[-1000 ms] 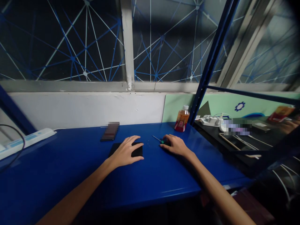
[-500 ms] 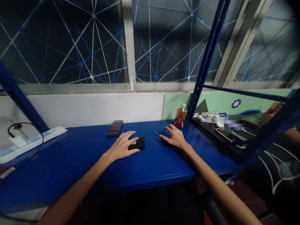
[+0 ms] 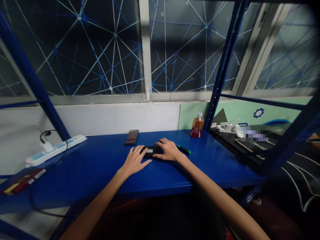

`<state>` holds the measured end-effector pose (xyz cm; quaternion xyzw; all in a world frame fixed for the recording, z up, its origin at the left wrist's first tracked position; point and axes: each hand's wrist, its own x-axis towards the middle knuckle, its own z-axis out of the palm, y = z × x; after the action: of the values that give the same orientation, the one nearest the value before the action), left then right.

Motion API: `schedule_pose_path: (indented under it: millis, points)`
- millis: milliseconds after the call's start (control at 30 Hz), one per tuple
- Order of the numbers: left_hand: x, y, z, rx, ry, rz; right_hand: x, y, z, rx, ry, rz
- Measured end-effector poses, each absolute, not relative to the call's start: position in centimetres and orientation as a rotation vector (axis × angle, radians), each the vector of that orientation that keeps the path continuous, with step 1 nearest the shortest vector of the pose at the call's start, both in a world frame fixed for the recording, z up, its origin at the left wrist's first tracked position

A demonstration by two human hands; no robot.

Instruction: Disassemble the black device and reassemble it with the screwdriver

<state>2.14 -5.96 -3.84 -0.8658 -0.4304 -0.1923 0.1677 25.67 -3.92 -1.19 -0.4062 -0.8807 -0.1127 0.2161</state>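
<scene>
A flat black box (image 3: 149, 151) with a small white label lies on the blue desk. My left hand (image 3: 135, 162) rests at the box's left end, fingers stretched and thumb pointing away from them. Over the right end is my right hand (image 3: 168, 150), thumb on the near side and fingers on the far side. What the box is, I cannot make out. Just right of that hand lies a screwdriver (image 3: 184, 149) with a green and black handle, its shaft partly hidden behind the hand.
A dark phone (image 3: 131, 137) lies behind my left hand. At the back right stands a bottle of reddish drink (image 3: 197, 126). To the left are a power strip (image 3: 57, 150) with a black cable and a red box (image 3: 23, 181). Blue shelf posts flank the desk.
My right hand has moved left from the screwdriver onto the black box, leaving the screwdriver on the desk. My left hand stays by the box. The view has shifted a little left.
</scene>
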Motion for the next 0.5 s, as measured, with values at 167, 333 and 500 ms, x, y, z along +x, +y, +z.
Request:
schedule_pose_path:
  millis: [167, 333, 500]
  points:
    - [2.7, -6.1, -3.8, -2.431, -1.245, -0.508, 24.6, -3.7, -2.0, -1.074, -2.514, -0.286]
    - [3.6, -5.5, -3.7, -2.410, -1.274, -0.469, 25.4, -4.0, -2.8, -1.060, -2.500, -0.289]
    - [4.3, -5.1, -3.8, -2.407, -1.300, -0.489, 26.1, -4.0, -2.9, -1.120, -2.456, -0.255]
